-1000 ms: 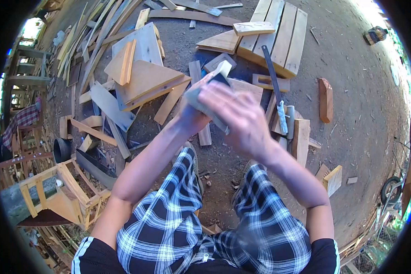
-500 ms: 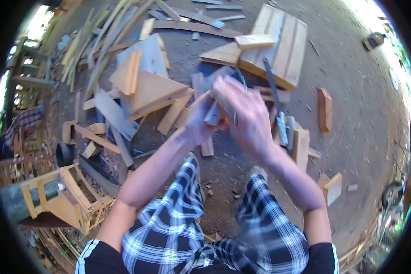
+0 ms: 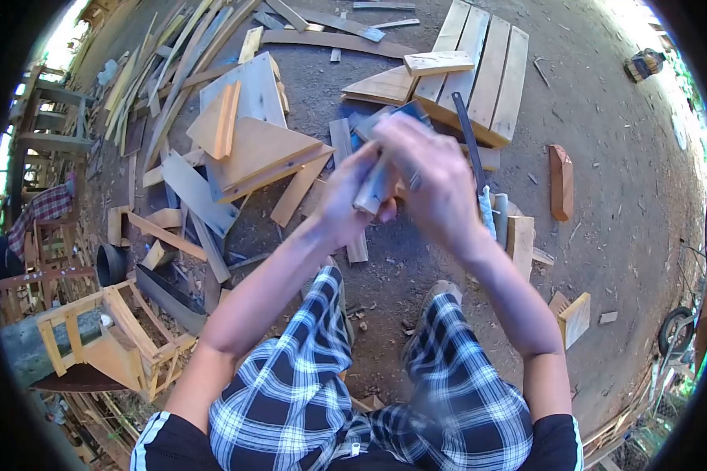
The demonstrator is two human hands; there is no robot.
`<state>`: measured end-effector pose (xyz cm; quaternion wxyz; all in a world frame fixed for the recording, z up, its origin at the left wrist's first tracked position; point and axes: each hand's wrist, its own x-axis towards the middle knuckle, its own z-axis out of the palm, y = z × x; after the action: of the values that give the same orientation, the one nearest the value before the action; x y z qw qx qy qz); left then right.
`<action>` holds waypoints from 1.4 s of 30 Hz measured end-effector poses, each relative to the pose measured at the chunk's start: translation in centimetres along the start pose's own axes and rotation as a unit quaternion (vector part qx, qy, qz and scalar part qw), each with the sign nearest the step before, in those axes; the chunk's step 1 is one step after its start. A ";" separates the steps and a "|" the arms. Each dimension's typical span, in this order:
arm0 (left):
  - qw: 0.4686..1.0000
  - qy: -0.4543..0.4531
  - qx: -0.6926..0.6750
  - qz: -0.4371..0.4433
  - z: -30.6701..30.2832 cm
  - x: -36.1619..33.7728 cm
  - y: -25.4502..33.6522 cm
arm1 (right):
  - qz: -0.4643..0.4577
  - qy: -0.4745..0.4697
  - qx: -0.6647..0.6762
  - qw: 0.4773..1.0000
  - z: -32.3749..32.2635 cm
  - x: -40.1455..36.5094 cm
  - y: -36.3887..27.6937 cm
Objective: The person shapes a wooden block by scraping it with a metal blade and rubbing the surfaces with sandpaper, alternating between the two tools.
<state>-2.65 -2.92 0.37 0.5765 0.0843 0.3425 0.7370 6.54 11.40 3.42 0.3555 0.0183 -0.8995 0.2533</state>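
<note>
My left hand (image 3: 347,195) is closed around a short strip of wood (image 3: 369,193), whose pale cut end points down toward me. Over the strip's upper part lies my right hand (image 3: 432,177), blurred, with its fingers bent. A thin pale sliver shows at that hand's fingers; what it grips is hidden. Just beyond both hands is a dark bluish flat thing (image 3: 413,115), too covered to name. To the right of my right hand a long dark blade (image 3: 467,133) with a pale blue wrapped handle (image 3: 487,212) leans among wood pieces.
A slatted wooden block (image 3: 479,71) lies ahead on the dirt floor. Stacked boards (image 3: 267,153) and long thin strips (image 3: 173,78) are at the left. A reddish wood block (image 3: 560,182) lies right. A small wooden frame (image 3: 110,337) stands lower left.
My right hand has shifted slightly downward and to the right over the wood strip, showing more of its end. My left hand keeps its hold at nearly the same place.
</note>
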 end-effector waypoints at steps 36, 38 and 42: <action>0.989 -0.116 -0.084 -0.024 0.2 -0.5 -0.3 | 0.043 0.008 0.000 0.999 -0.4 -1.4 -0.5; 0.997 -0.051 -0.063 -0.018 0.3 -0.7 -0.5 | 0.057 0.007 0.022 0.998 -0.3 -1.2 -0.9; 0.997 0.070 -0.009 0.006 0.8 -0.9 -0.6 | 0.012 -0.052 0.071 0.996 -0.2 -2.7 -3.3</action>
<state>-1.49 -3.33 0.85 0.5474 0.0295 0.3747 0.7477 9.41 8.20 3.24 0.3028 0.0455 -0.8968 0.3193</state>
